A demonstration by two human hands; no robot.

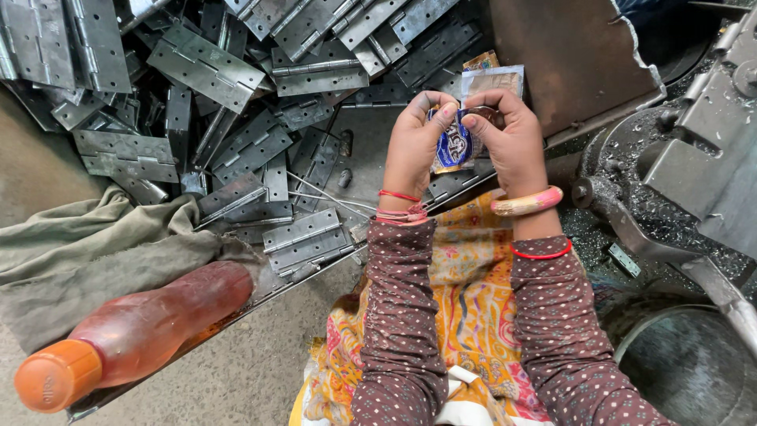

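1. Lower left: a plastic bottle point(138, 331) of reddish liquid with an orange cap lies on its side on the tray's edge; it looks liable to roll off.
2. Centre: the left hand point(414, 146) and right hand point(509, 142) both pinch a small blue-and-white sachet point(453, 143); a sudden tear could spill its contents.
3. Just above it: a tan packet point(493, 80) lies among the sharp steel hinges point(236, 102).

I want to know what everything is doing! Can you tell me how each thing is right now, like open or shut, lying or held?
Small blue and white sachet: held upright between both hands, looks unopened.
Left hand: pinching the sachet.
Right hand: pinching the sachet.
Orange-capped plastic bottle of reddish liquid: lying on its side, capped.
Grey metal hinges: piled loosely, mostly lying flat and open.
Grey-green cloth: crumpled.
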